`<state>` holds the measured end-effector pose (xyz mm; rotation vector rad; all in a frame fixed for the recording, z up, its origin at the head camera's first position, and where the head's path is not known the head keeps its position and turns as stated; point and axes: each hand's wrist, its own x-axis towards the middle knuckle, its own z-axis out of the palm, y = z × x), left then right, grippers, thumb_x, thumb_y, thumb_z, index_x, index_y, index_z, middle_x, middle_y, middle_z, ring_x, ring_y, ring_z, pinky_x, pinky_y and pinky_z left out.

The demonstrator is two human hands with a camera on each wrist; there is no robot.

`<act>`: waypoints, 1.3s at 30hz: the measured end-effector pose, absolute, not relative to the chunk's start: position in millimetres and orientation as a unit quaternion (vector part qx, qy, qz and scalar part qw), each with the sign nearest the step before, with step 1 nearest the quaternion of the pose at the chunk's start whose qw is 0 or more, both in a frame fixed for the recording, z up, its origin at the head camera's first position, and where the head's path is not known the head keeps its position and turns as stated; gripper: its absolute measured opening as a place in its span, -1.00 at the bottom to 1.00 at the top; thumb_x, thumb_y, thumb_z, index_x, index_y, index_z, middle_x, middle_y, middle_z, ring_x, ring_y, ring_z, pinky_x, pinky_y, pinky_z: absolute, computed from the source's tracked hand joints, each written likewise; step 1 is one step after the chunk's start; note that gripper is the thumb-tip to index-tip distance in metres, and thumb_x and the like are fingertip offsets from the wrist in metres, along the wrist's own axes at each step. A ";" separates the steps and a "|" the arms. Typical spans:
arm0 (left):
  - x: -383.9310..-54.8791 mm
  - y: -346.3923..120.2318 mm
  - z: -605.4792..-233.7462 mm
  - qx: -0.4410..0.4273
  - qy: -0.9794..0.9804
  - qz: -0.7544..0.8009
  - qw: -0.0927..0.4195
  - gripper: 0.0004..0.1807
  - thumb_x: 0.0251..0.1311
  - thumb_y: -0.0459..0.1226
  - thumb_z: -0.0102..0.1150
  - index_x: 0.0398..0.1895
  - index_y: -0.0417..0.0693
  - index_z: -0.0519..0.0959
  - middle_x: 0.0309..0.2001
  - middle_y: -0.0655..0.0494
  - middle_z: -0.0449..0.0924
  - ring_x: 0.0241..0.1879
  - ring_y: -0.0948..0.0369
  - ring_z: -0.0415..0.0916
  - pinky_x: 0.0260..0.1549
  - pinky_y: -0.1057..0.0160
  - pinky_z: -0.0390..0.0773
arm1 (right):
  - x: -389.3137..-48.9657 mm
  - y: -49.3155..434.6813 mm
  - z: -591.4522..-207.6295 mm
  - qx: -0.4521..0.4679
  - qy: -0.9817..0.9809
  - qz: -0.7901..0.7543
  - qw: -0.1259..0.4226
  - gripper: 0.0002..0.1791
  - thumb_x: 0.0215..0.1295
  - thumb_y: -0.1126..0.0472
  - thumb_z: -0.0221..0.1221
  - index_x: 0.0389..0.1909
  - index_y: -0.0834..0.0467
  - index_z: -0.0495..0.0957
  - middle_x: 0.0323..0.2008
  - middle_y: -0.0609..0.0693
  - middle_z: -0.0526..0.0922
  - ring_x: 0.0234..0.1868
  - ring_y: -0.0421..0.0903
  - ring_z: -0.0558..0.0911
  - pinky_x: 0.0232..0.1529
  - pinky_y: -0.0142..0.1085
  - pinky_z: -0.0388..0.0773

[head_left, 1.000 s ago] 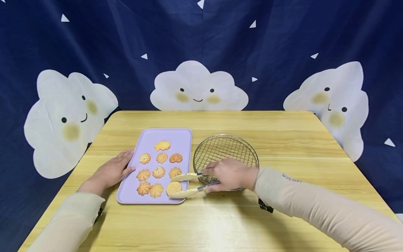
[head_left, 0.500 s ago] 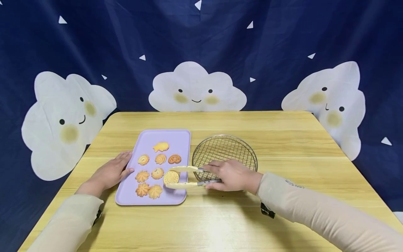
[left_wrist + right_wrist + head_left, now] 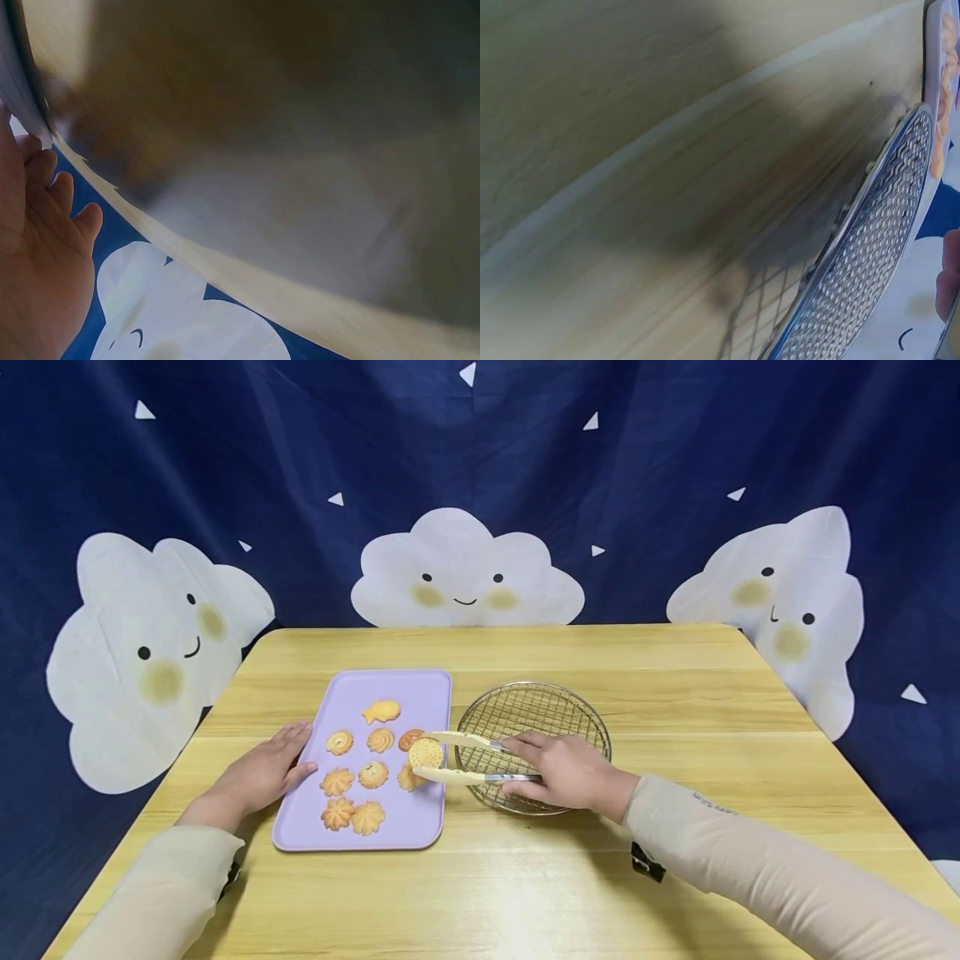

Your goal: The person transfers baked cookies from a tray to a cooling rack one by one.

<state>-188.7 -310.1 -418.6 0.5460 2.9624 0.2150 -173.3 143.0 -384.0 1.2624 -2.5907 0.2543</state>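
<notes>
In the head view my right hand (image 3: 566, 768) grips a pair of cream-tipped tongs (image 3: 465, 777) with grey metal arms. Between the tong tips is a round, dotted cookie (image 3: 426, 754), raised above the right side of the lilac tray (image 3: 352, 693). It partly covers a pretzel-shaped cookie (image 3: 409, 739) and a flower-shaped cookie (image 3: 407, 779). Several other cookies lie in rows on the tray, with a fish-shaped cookie (image 3: 382, 710) farthest back. My left hand (image 3: 258, 777) rests against the tray's left edge, fingers extended.
A round wire cooling rack (image 3: 540, 706) stands on the wooden table (image 3: 675, 710) to the right of the tray, partly beneath my right hand. Behind the table hangs a dark blue curtain (image 3: 637, 452) with smiling clouds.
The tongs have lifted the round cookie from the tray's front right corner and carried it back and slightly right. My left hand has stayed at the tray's edge.
</notes>
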 end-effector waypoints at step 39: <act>-188.4 -310.8 -420.1 0.181 0.979 0.072 0.062 -0.24 0.42 0.00 -0.12 0.39 -0.46 0.06 0.39 -0.38 0.01 0.37 -0.27 -0.07 0.29 -0.22 0.02 | -200.4 210.7 -388.0 0.235 -0.968 0.054 0.072 -0.23 0.27 -0.22 0.14 0.31 0.24 0.34 0.12 0.32 0.48 -0.43 0.12 0.64 -0.73 -0.35 0.43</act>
